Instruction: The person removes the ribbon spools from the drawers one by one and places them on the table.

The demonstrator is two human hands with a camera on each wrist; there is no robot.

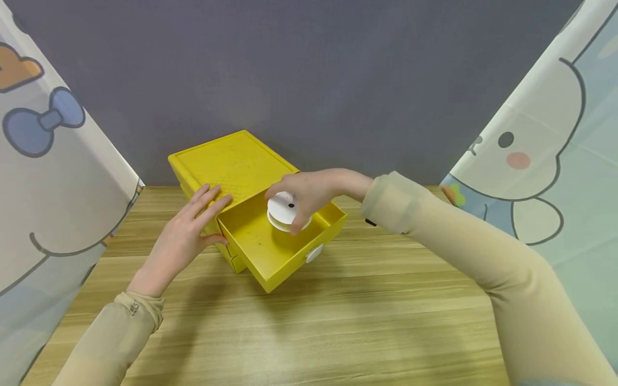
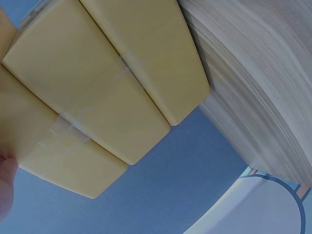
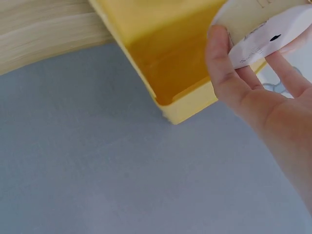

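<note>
A yellow drawer cabinet point(image 1: 236, 166) stands at an angle on the table, its top drawer point(image 1: 251, 246) pulled out, with a white knob point(image 1: 314, 253) on the front. Inside the drawer's outline in the head view, my right hand point(image 1: 314, 190) grips a white spool point(image 1: 279, 209) with a small dark centre hole. Thumb and fingers hold its rim in the right wrist view, where the spool point(image 3: 265, 41) is tilted and a cream band shows between its discs. My left hand point(image 1: 182, 233) rests with spread fingers on the cabinet's top left edge, thumb near the drawer's side.
The wooden table point(image 1: 338, 332) extends in front and to both sides. A grey-blue backdrop point(image 1: 309, 80) rises behind the cabinet. Cartoon-printed curtains point(image 1: 53, 203) hang at left and right. Clear tape point(image 2: 68, 126) crosses the cabinet's side in the left wrist view.
</note>
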